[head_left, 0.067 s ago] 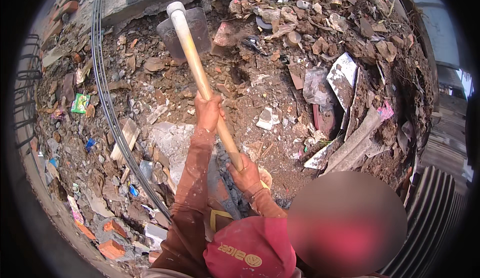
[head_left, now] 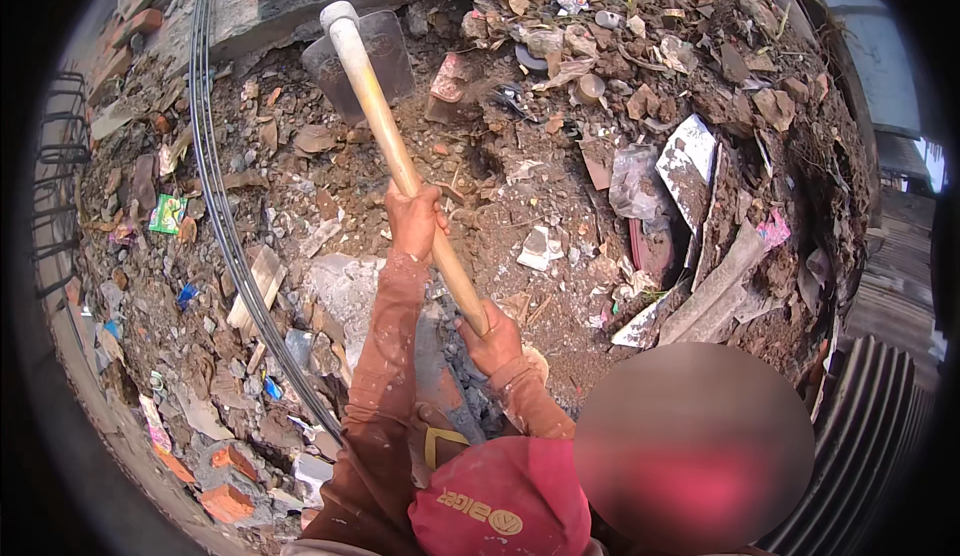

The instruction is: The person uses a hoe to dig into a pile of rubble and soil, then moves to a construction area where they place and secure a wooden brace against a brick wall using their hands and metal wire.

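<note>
A hoe (head_left: 379,117) with a pale wooden handle slants across the upper middle of the head view. My left hand (head_left: 415,222) is wrapped round the middle of the handle, and my right hand (head_left: 490,340) grips it lower down, near its end. The wide grey metal blade (head_left: 388,54) lies at the far end, over dark loose soil below a concrete ledge. Whether its edge bites into the soil cannot be made out. Broken rubble and soil (head_left: 480,221) surround the handle.
Long thin metal rods (head_left: 222,196) curve down the left side. Bricks (head_left: 227,503) lie at lower left, and the concrete ledge (head_left: 270,11) crosses the top. White broken boards (head_left: 687,156) and litter stand at right, with corrugated sheets (head_left: 860,436) beyond. A red cap (head_left: 500,501) covers the bottom.
The hoe's blade has shifted slightly left over the soil. Both hands keep their hold on the handle, and the whole view has moved a little.
</note>
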{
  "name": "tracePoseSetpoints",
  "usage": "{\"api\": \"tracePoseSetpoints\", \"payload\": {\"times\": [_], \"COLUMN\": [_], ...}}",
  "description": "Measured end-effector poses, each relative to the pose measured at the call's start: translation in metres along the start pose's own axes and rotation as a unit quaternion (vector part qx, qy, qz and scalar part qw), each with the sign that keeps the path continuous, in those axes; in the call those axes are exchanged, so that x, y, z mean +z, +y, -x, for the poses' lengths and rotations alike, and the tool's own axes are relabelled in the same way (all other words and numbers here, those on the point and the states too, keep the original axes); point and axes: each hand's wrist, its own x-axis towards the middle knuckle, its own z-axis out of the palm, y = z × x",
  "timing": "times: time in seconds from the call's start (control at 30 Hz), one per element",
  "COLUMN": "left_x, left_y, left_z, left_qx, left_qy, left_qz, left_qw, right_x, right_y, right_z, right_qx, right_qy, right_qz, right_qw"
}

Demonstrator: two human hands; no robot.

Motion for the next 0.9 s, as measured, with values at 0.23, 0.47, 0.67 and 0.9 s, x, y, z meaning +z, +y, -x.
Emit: {"api": "tracePoseSetpoints", "payload": {"times": [0.23, 0.47, 0.67, 0.9], "left_x": [0.03, 0.002, -0.019, 0.049], "left_y": [0.012, -0.056, -0.034, -0.024], "left_z": [-0.129, -0.022, 0.006, -0.125], "left_qx": [0.012, -0.115, -0.047, 0.064], "left_qy": [0.052, -0.009, 0.007, 0.048], "left_qz": [0.121, -0.079, -0.039, 0.117], "left_qw": [0.991, 0.99, 0.998, 0.99], "right_x": [-0.049, -0.001, 0.004, -0.073], "right_y": [-0.052, 0.014, 0.019, -0.002], "right_z": [-0.155, -0.001, 0.013, -0.175], "right_qx": [-0.054, 0.052, 0.034, -0.062], "right_qy": [-0.045, -0.011, -0.011, -0.088], "right_qz": [0.253, 0.044, 0.022, 0.178], "right_qw": [0.965, 0.998, 0.999, 0.978]}}
